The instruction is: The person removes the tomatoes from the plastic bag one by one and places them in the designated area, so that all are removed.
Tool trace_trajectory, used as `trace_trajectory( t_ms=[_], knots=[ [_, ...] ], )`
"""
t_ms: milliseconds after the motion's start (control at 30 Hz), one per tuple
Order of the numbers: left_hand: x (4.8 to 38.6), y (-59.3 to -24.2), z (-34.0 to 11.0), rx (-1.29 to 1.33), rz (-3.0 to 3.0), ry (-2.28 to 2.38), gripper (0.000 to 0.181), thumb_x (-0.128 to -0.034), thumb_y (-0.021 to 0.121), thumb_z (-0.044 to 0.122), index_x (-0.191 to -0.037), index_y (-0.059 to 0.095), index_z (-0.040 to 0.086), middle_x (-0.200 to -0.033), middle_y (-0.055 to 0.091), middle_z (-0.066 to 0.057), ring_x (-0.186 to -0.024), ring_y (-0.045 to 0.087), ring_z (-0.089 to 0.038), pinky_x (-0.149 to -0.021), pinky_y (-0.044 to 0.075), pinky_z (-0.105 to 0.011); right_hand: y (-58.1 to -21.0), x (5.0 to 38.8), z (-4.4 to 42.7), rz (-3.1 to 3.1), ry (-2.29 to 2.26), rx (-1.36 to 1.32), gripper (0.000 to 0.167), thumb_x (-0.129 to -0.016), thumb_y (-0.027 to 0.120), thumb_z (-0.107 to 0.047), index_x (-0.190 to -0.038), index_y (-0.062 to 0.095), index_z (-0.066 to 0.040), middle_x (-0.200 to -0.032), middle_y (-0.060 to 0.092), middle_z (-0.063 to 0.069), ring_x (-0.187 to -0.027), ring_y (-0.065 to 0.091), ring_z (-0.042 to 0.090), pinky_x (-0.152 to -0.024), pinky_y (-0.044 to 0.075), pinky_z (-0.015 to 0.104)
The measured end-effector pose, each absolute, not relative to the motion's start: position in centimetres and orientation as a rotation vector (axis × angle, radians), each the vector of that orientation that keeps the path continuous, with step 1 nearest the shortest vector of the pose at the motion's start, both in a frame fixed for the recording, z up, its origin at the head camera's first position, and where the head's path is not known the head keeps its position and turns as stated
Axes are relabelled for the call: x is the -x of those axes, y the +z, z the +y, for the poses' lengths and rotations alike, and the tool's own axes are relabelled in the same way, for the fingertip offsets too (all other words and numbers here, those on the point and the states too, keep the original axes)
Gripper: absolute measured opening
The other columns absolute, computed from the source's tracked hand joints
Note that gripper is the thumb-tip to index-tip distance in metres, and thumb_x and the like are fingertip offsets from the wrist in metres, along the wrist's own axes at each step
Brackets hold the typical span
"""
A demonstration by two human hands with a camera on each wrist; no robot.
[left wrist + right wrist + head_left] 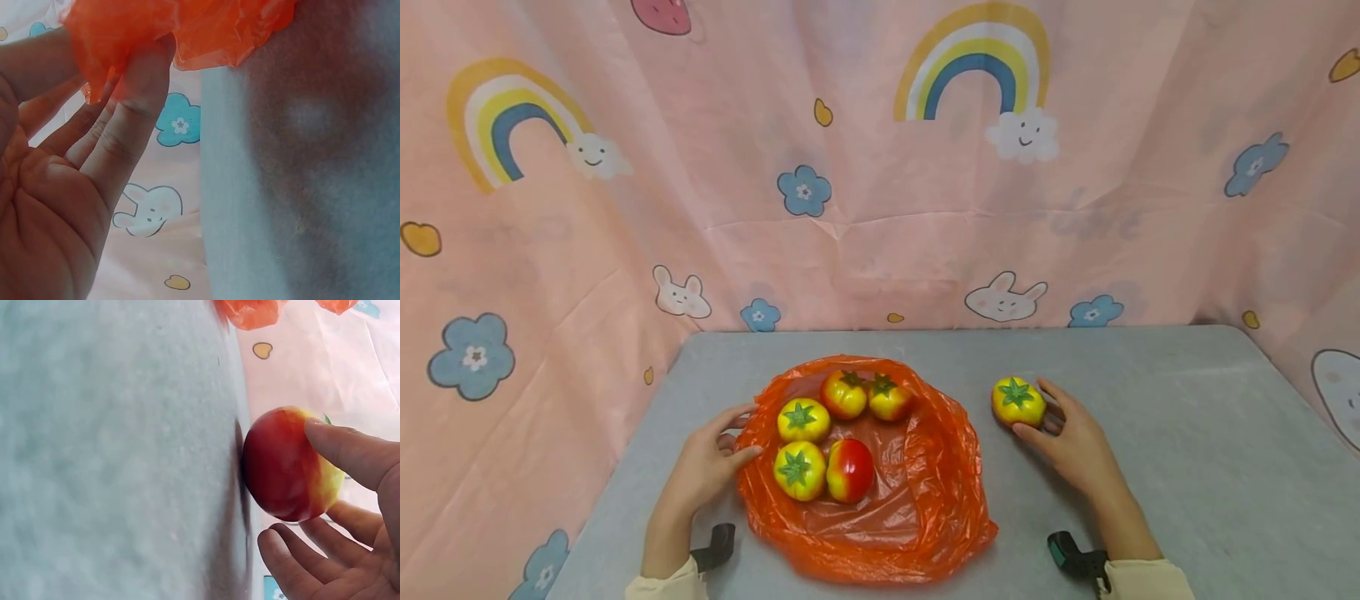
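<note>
An orange-red plastic bag (pixel 910 500) lies spread wide on the table, its rim rolled around several yellow-and-red tomatoes (pixel 850 471) with green leafy tops. At the bag's left edge my left hand (pixel 703 462) pinches the thin plastic between thumb and fingers, as the left wrist view shows. To the right of the bag, a single tomato (pixel 1018 402) rests on the table. My right hand (pixel 1075 442) holds it from its right side, thumb on the near side and fingers curled on the far side. The outer fingers (pixel 275 550) stand apart from the fruit.
The grey table (pixel 1225 467) reaches back to a pink curtain (pixel 865 275) printed with rainbows, flowers and rabbits. Dark wrist-worn devices (pixel 1075 558) sit at both cuffs, close above the table.
</note>
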State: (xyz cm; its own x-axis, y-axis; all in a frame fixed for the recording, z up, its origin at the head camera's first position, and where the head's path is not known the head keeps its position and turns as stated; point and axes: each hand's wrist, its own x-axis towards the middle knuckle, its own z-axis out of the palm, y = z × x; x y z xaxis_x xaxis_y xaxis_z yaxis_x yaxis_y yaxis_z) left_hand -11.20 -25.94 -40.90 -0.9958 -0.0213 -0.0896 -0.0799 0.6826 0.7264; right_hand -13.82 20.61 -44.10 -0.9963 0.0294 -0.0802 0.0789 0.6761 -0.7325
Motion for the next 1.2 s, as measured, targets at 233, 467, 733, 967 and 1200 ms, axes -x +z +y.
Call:
trace_trajectory(
  t_ms=[233, 467, 733, 967, 1200],
  knots=[
    [11.1, -40.9, -26.1, 0.053, 2.815, 1.242, 0.057, -0.0871, 0.076, 0.009, -0.140, 0.054, 0.015, -0.130, 0.061, -0.020, -0.102, 0.069, -0.028, -0.085, 0.060, -0.038, -43.2, 13.6, 20.5, 2.845, -1.219, -0.070, 0.088, -0.091, 0.073, -0.035, -0.158, 0.023, -0.006, -0.154, 0.034, 0.031, -0.131, 0.048, 0.051, -0.102, 0.046, 0.058],
    [11.3, -41.0, -26.2, 0.047, 2.816, 1.227, 0.058, -0.0872, 0.075, 0.010, -0.141, 0.053, 0.015, -0.130, 0.061, -0.019, -0.101, 0.068, -0.026, -0.085, 0.060, -0.038, -41.4, 13.0, 19.9, 2.905, -1.146, -0.052, 0.092, -0.088, 0.074, -0.042, -0.158, 0.024, -0.009, -0.156, 0.032, 0.029, -0.133, 0.043, 0.051, -0.103, 0.043, 0.064],
    [11.2, -41.0, -26.1, 0.041, 2.821, 1.219, 0.058, -0.0867, 0.076, 0.010, -0.140, 0.054, 0.015, -0.130, 0.062, -0.019, -0.099, 0.068, -0.025, -0.085, 0.060, -0.039, -38.4, 11.2, 18.2, 2.975, -1.183, 0.081, 0.089, -0.084, 0.077, -0.046, -0.155, 0.033, -0.015, -0.157, 0.036, 0.022, -0.136, 0.040, 0.049, -0.101, 0.040, 0.071],
    [11.3, -41.0, -26.1, 0.028, 2.831, 1.213, 0.059, -0.0868, 0.076, 0.011, -0.141, 0.053, 0.015, -0.130, 0.062, -0.019, -0.098, 0.068, -0.024, -0.084, 0.060, -0.037, -36.8, 9.9, 16.3, 2.996, -1.184, 0.206, 0.083, -0.084, 0.079, -0.041, -0.154, 0.038, -0.022, -0.157, 0.039, 0.017, -0.143, 0.036, 0.045, -0.105, 0.035, 0.072],
    [11.3, -41.1, -26.1, 0.031, 2.820, 1.225, 0.059, -0.0868, 0.076, 0.009, -0.141, 0.053, 0.015, -0.130, 0.062, -0.019, -0.095, 0.068, -0.022, -0.082, 0.060, -0.033, -36.3, 9.3, 14.5, 2.974, -1.147, 0.257, 0.082, -0.082, 0.081, -0.035, -0.152, 0.040, -0.024, -0.157, 0.041, 0.013, -0.143, 0.039, 0.041, -0.105, 0.041, 0.066]
  ],
)
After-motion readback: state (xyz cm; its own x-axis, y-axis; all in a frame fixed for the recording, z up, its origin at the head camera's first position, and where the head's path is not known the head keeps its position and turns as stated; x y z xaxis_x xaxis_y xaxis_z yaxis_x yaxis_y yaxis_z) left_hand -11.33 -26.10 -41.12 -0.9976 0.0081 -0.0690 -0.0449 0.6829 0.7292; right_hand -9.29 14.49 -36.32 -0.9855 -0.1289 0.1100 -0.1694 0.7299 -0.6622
